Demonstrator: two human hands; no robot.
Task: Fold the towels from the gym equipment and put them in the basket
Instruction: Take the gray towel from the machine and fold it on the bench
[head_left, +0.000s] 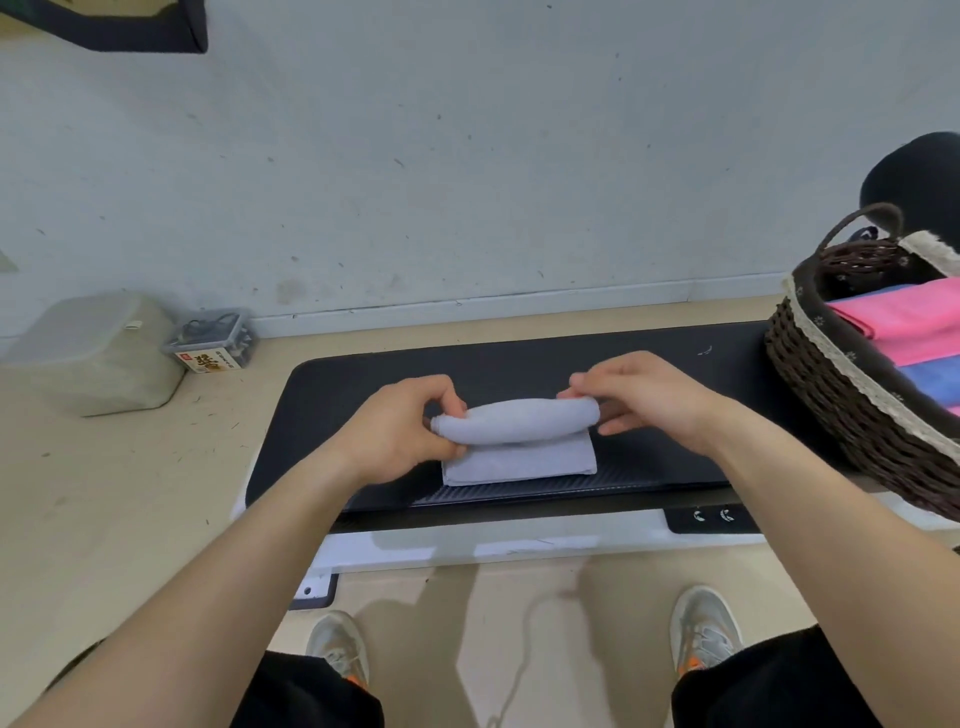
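- Nearest: flat unrolled tail of the pale lilac terry towel (519, 460), lying on the black padded deck of the gym equipment (649, 374), close to its front edge.
- Just above the tail: rolled part of the same towel, a soft cylinder with its long axis running left to right, across the line of sight.
- Left hand (402, 431) at the left end of the roll, thumb and fingers pinched around the end.
- Right hand (644, 395) at the right end, fingertips pinching the top of the roll, remaining fingers loosely spread under and beyond it.
- Both hands level with each other, one per end, roll spanning between them; remaining tail on the near side, so rolling probably proceeds toward the body.
- Farther right, resting on the deck's right end: dark brown woven wicker basket with a cream lace trim (831, 374), holding pink and blue folded towels (914, 332).
- Basket well apart from the roll, off to the right; right hand the nearer one for the transfer, likely a sideways carry along the roll's own axis.
- Beyond: pale scuffed wall (467, 156).
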